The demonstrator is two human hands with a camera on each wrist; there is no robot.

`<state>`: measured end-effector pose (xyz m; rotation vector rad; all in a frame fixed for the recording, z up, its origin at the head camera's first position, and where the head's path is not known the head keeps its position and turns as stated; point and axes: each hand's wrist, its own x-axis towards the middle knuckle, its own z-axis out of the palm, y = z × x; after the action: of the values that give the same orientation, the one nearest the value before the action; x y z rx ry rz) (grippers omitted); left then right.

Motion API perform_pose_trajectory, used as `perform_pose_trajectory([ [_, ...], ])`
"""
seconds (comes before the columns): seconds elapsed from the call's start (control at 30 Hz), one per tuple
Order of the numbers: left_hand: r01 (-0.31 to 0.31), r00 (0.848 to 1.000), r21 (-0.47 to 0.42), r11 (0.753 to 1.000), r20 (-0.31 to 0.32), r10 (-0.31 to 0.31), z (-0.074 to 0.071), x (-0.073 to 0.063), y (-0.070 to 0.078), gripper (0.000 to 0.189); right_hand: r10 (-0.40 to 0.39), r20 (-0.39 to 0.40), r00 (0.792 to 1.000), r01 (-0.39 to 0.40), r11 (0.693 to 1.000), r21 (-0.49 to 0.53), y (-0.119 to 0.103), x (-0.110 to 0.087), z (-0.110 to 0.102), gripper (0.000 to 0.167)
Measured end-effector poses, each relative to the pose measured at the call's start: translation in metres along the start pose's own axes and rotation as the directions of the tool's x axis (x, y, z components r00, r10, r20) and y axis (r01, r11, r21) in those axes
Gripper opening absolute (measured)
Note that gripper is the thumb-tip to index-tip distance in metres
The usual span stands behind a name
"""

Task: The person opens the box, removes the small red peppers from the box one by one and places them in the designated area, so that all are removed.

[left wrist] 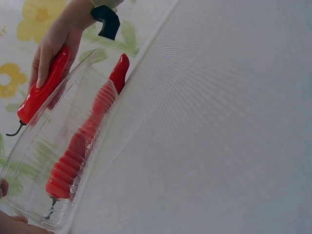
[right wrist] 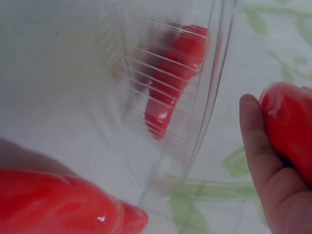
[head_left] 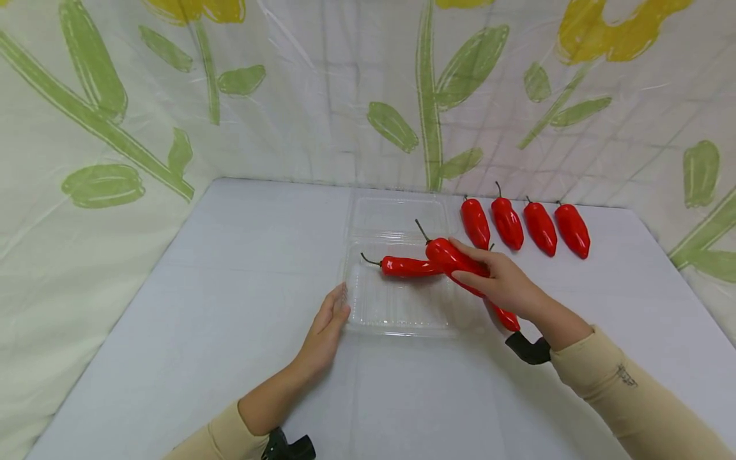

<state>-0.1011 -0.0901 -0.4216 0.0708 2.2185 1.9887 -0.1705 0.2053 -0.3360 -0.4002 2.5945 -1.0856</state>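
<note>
My right hand (head_left: 503,281) grips a red pepper (head_left: 445,252), its dark stem pointing up and left, above the right side of a clear plastic container (head_left: 397,316). Inside the container another red pepper (head_left: 405,267) lies crosswise, stem to the left; the held pepper overlaps its right end in the head view. At the container's left wall, my left hand (head_left: 322,332) holds the edge with thumb and fingers. Through the ribbed wall, the left wrist view shows the pepper inside (left wrist: 73,161). A further red pepper (head_left: 506,316) lies right of the container, partly hidden under my right hand.
Several red peppers (head_left: 539,227) lie in a row at the back right of the white table (head_left: 241,268). The container's clear lid (head_left: 397,214) is folded open toward the back. Behind the table hangs a flower-patterned curtain (head_left: 322,96).
</note>
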Motion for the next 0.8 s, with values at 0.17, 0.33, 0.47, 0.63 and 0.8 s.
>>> perform_pose_trajectory([
  [0.17,0.009,1.0,-0.005,1.0,-0.002,-0.009,-0.001,0.002,-0.002,0.05,0.014,-0.06,0.998,-0.013,0.999,0.029,0.009,-0.005,-0.002,0.066],
  [0.33,0.006,1.0,-0.009,1.0,0.0,-0.006,-0.001,0.001,-0.002,0.05,0.058,-0.098,0.993,-0.049,0.995,0.083,0.018,-0.01,-0.005,0.065],
  [0.47,0.006,1.0,-0.011,1.0,0.0,-0.006,-0.001,0.001,-0.003,0.05,0.097,-0.11,0.989,-0.083,0.989,0.124,0.024,-0.015,-0.009,0.066],
  [0.63,0.011,1.0,-0.012,1.0,-0.002,-0.011,-0.001,0.001,-0.002,0.05,0.115,-0.126,0.985,-0.094,0.983,0.157,0.032,-0.02,-0.015,0.066],
  [0.8,0.015,1.0,-0.018,1.0,0.001,-0.015,-0.001,0.001,-0.002,0.049,0.172,-0.147,0.974,-0.137,0.965,0.222,0.043,-0.026,-0.018,0.067],
])
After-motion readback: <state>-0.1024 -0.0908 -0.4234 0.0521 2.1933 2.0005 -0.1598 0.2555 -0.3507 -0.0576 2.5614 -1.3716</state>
